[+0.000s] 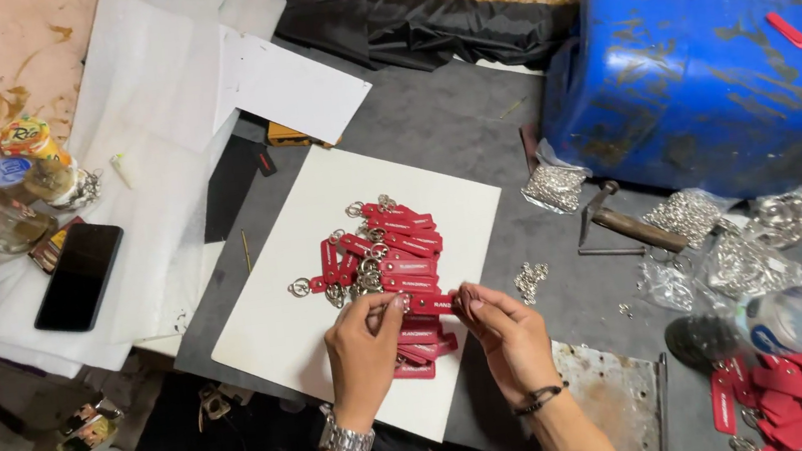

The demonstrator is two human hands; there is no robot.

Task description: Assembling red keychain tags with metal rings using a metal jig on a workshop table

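- The left hand (362, 346) and the right hand (505, 329) met over one red key tag (427, 303); both sets of fingers were pinched narrow on it, the left at its ring end and the right at its strap end.
- The held tag lay just above the white board (277, 325), at the near edge of the pile of red key tags (392, 252).
- The board rested on the grey bench (455, 124).
- Judged handling: the tag appeared light, flat and flexible, with a small stiff metal ring. A pinch grip on the strap near the ring seemed best, as the ring looked slippery.
- Loose metal rings (531, 278) lay just beside the board, bagged rings (558, 185) further off, and a hammer (635, 227) near the blue drum (705, 70).
- A phone (80, 275) lay well apart at the left.
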